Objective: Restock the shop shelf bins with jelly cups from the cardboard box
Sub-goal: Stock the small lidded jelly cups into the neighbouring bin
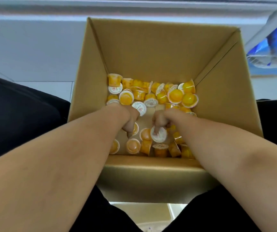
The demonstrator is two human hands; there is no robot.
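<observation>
**Both hands down in the box**

Deep in the cardboard box (151,51), among scattered jelly cups (176,96) on its floor. Left hand (129,121) curled, fingertips down near an orange cup — grip unclear. Right hand (161,122) pinching a white-lidded cup (159,135). Bare cardboard between the hands; tall walls close on every side.

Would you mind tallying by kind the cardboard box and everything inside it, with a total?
cardboard box: 1
hands: 2, left hand and right hand
jelly cup pinched by the right hand: 1
loose jelly cups: roughly 33, overlapping, so inexact
Total: roughly 37
</observation>
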